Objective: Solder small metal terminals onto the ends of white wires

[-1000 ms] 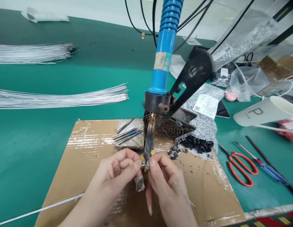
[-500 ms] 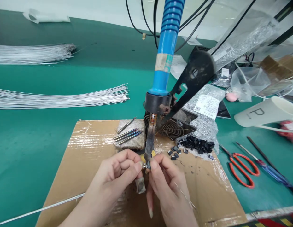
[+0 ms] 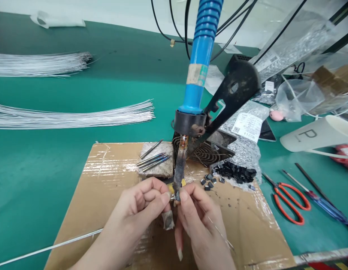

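Note:
My left hand point(image 3: 140, 210) is closed in a pinch at the tip of a soldering iron point(image 3: 178, 168), with small bare metal ends showing at its fingertips. A white cable point(image 3: 75, 239) runs in from the lower left and disappears beneath my left forearm. One left finger is wrapped in worn tape point(image 3: 168, 220). Facing it, my right hand point(image 3: 202, 221) pinches a small dark connector point(image 3: 177, 195) against the iron's tip. Thin solder wire point(image 3: 218, 230) trails out across the right palm. The fingers partly hide the joint between the pieces.
The blue-handled iron hangs tip-down in a black stand point(image 3: 232, 93). Spare tips point(image 3: 154, 162) lie on a pad on the cardboard point(image 3: 106, 187). Black connectors point(image 3: 237, 171) spill from a bag. Red-handled scissors point(image 3: 291, 202), a screwdriver point(image 3: 317, 198), a paper cup point(image 3: 314, 135) and cable bundles point(image 3: 78, 118) surround the work.
The whole view has shifted slightly, so things appear a little farther right. Both hands keep the same pinch at the iron's tip.

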Demonstrator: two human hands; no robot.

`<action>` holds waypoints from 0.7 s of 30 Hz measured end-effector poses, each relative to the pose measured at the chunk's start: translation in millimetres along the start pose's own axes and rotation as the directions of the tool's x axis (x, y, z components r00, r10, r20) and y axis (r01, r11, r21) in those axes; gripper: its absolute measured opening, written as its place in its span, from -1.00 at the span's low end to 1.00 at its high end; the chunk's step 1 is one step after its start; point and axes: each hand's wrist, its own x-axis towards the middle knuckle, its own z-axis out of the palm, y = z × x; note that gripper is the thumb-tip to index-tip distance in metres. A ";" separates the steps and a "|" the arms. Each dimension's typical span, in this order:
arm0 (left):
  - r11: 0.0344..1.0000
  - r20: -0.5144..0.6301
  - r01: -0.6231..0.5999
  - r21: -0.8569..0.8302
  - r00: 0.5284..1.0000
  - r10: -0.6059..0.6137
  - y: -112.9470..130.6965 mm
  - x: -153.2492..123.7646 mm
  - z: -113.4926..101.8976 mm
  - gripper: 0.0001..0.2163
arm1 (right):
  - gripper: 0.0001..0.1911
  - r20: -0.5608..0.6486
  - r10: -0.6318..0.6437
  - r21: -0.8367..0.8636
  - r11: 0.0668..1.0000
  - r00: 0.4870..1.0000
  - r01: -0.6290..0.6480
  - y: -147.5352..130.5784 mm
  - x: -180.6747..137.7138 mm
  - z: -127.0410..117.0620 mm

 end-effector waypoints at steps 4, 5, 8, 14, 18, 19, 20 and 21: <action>0.999 0.006 0.004 -0.041 1.000 -0.004 -3.2 -1.1 0.4 -0.69 | -0.48 0.030 0.023 0.021 0.999 0.999 -0.024 3.0 1.9 -1.9; 0.999 0.004 0.002 -0.042 1.000 -0.002 -4.4 -1.0 0.0 -0.68 | -0.49 0.053 0.044 0.045 0.998 0.998 -0.046 4.3 2.8 -2.7; 0.999 -0.012 -0.001 -0.032 1.000 0.001 -7.5 -0.5 -1.4 -0.68 | -0.50 0.133 0.107 0.124 0.985 0.985 -0.124 8.3 5.9 -5.0; 0.999 -0.017 0.008 -0.041 1.000 -0.008 -6.3 -0.7 0.9 -0.71 | -0.46 0.042 0.056 0.115 0.992 0.998 -0.061 10.0 5.3 -2.4; 0.999 -0.021 0.009 -0.037 1.000 -0.010 -3.8 -0.3 1.6 -0.71 | -0.44 -0.045 -0.014 0.055 0.998 0.999 0.016 8.8 1.8 1.4; 0.999 -0.019 0.008 -0.034 1.000 -0.009 -3.8 -0.1 1.3 -0.70 | -0.45 -0.058 -0.029 0.043 0.999 0.998 0.032 8.7 1.2 2.1; 1.000 -0.018 0.006 -0.030 1.000 -0.007 -4.1 0.2 0.9 -0.69 | -0.45 -0.068 -0.043 0.032 0.998 0.997 0.045 8.6 0.7 2.6; 1.000 -0.018 0.004 -0.028 1.000 -0.005 -4.7 0.4 0.5 -0.69 | -0.46 -0.074 -0.052 0.021 0.998 0.996 0.054 8.6 0.4 3.0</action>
